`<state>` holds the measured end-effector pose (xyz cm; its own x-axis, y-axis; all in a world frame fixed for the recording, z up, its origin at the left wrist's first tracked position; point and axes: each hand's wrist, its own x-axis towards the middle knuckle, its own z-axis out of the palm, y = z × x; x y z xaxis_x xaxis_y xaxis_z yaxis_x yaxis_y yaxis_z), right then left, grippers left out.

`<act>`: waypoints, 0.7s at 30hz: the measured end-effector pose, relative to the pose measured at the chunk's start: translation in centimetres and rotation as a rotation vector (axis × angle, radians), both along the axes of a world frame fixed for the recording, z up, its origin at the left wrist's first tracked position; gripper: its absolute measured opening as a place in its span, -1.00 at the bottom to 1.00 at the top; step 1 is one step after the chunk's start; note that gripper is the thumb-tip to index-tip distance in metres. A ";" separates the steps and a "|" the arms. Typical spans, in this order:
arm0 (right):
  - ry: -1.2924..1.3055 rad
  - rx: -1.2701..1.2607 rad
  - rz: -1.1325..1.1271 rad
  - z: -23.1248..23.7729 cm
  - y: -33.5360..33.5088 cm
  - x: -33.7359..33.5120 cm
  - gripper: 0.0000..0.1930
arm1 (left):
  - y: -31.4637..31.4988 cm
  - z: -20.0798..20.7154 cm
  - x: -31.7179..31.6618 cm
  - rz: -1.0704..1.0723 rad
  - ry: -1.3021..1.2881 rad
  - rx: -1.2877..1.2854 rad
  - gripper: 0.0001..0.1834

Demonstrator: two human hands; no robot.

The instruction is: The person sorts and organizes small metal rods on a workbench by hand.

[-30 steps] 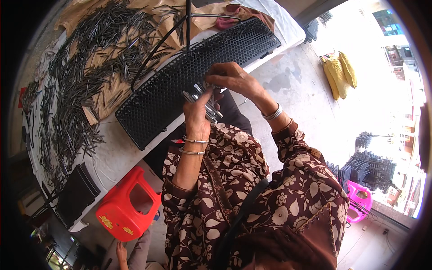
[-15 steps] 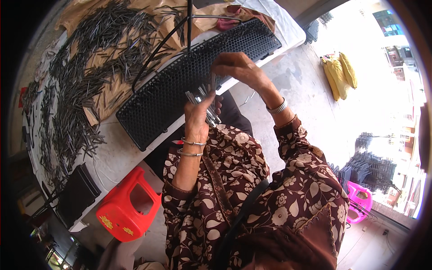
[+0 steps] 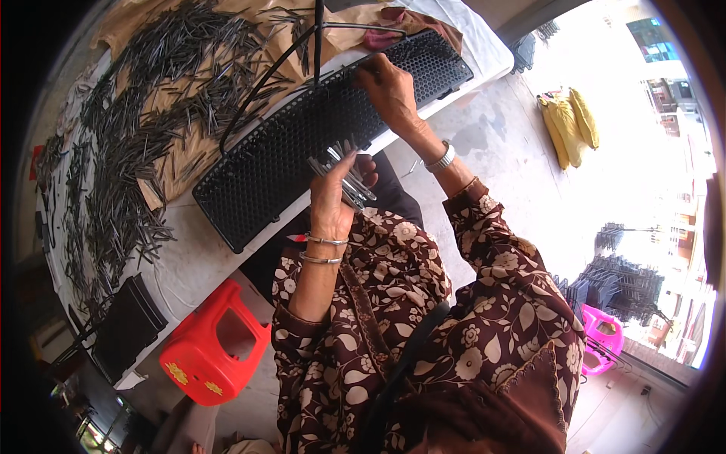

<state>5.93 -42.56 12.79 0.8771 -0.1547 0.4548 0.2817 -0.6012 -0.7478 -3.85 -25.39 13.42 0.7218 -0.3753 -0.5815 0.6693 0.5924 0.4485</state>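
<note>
A bundle of thin metal rods [image 3: 354, 191] lies in my left hand [image 3: 330, 198], the fingers wrapped round it and the silvery ends sticking out on both sides. This hand is at the near edge of a long black tray [image 3: 261, 174] pierced with rows of small holes. Farther up and to the right, my right hand [image 3: 392, 94] is over the tray's far part with its fingers drawn together, pointing down at the holes. Its fingertips are dark and turned away, so what they hold cannot be made out.
Many loose dark metal rods [image 3: 178, 45] lie heaped on brown paper at the left of the white-covered table. A black metal frame [image 3: 316, 45] stands behind the tray. Nearby are a red plastic stool [image 3: 215, 356], yellow sacks [image 3: 569, 129] and a pink stool [image 3: 603, 340].
My right hand has moved from just above the rods in my left hand, up and away to the tray's far edge. My left hand has stayed nearly in place, holding the bundle.
</note>
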 end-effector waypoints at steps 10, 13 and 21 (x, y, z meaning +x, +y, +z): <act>0.046 -0.052 0.055 -0.2 -0.5 0.5 -0.86 | 0.0 -0.2 0.0 -0.008 -0.008 0.016 -0.86; -0.003 -0.272 0.005 -0.5 -0.5 0.4 -0.82 | 0.0 -0.2 0.1 -0.008 -0.025 0.036 -0.85; 0.001 -0.523 -0.116 0.0 0.0 -1.0 -0.74 | -0.1 0.0 0.1 0.029 -0.037 0.071 -0.85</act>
